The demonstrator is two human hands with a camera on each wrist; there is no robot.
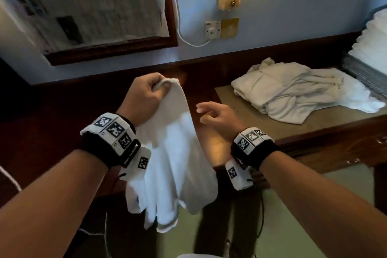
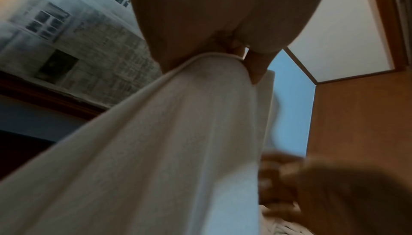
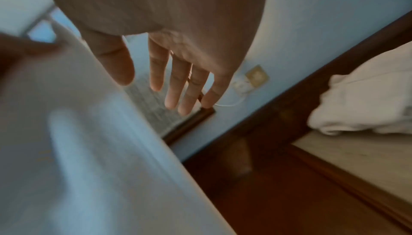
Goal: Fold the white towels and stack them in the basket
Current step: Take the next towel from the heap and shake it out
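Right now my left hand (image 1: pixel 144 94) pinches a top corner of the white towel (image 1: pixel 173 159), which hangs limp and light at 6 o'clock, so I judge my right hand (image 1: pixel 217 114), fingers loosely spread, should take the hem beside it.

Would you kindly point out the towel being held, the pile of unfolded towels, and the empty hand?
held towel (image 1: pixel 173 153), head view, middle of the hanging cloth.
towel pile (image 1: pixel 289 92), head view, centre of the heap.
right hand (image 3: pixel 178 45), right wrist view, the palm.
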